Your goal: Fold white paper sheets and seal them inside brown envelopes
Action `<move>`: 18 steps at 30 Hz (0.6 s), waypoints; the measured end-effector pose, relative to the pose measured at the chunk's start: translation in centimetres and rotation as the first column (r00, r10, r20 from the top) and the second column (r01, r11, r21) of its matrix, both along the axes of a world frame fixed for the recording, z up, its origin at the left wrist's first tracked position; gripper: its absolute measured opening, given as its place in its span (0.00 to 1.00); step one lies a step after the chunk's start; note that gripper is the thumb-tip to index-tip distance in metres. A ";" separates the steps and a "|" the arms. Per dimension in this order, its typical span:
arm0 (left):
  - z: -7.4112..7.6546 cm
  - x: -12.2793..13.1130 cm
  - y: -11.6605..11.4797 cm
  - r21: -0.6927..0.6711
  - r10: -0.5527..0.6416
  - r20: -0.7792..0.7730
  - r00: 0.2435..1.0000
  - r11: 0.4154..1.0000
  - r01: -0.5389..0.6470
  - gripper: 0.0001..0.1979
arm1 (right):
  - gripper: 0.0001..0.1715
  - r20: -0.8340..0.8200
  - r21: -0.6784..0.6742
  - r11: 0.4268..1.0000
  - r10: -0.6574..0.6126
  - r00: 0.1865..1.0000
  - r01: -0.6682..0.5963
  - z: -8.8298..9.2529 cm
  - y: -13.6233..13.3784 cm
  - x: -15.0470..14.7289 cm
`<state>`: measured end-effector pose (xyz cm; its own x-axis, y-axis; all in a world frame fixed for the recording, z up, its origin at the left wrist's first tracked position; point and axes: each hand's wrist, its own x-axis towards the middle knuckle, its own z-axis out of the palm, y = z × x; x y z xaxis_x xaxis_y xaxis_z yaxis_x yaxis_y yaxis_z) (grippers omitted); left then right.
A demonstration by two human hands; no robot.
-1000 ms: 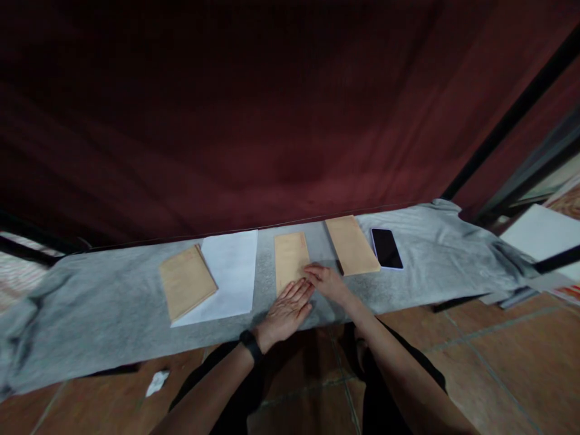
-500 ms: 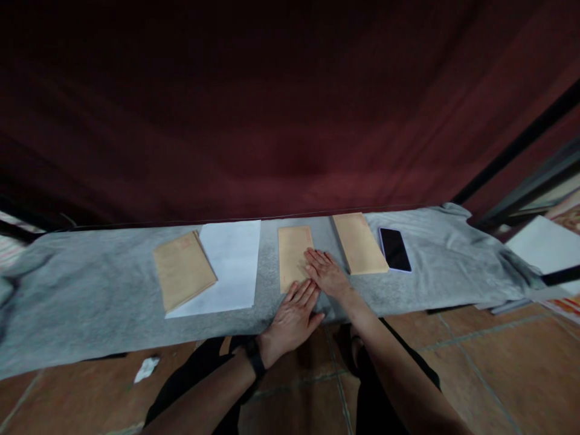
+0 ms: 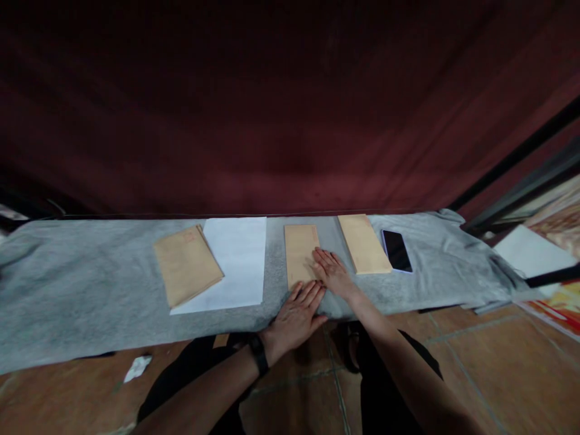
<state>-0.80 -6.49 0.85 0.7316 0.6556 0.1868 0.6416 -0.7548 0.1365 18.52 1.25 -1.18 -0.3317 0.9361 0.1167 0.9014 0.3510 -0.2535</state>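
Note:
A tan envelope (image 3: 299,254) lies in the middle of a grey cloth (image 3: 90,296). My left hand (image 3: 296,317) lies flat and open at the envelope's near end, fingertips touching it. My right hand (image 3: 334,273) rests flat and open on the envelope's right edge. A black band sits on my left wrist. A second tan envelope (image 3: 364,243) lies just to the right, apart from both hands. At the left, a stack of tan envelopes (image 3: 186,264) overlaps a white sheet of paper (image 3: 233,260).
A black phone (image 3: 397,251) lies right of the second envelope. A dark red curtain (image 3: 272,121) hangs behind the cloth. A crumpled white scrap (image 3: 136,367) lies on the tiled floor at lower left. White and coloured papers (image 3: 530,254) sit at far right.
My right hand has gone from a pinch at the envelope's lower right corner to lying flat on its right edge. My left hand has slid back toward the near end.

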 end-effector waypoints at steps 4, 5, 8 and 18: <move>-0.4 -0.2 0.2 0.009 -0.007 0.014 1.000 1.000 0.007 0.31 | 0.32 -0.036 -0.048 0.998 0.047 0.998 -0.048 0.5 -2.0 0.4; -0.4 -0.2 0.2 0.015 -0.008 0.020 1.000 1.000 0.008 0.30 | 0.32 -0.044 -0.060 0.996 0.064 0.997 -0.066 0.7 -2.6 0.6; -0.4 -0.3 0.1 0.023 -0.011 0.035 0.999 1.000 0.010 0.30 | 0.33 -0.065 -0.092 0.990 0.101 0.993 -0.106 1.1 -5.0 1.1; 0.4 -0.9 -1.0 -0.006 -0.027 0.014 1.000 1.000 0.027 0.32 | 0.31 -0.139 -0.190 0.978 0.059 0.989 -0.085 1.8 -9.8 2.0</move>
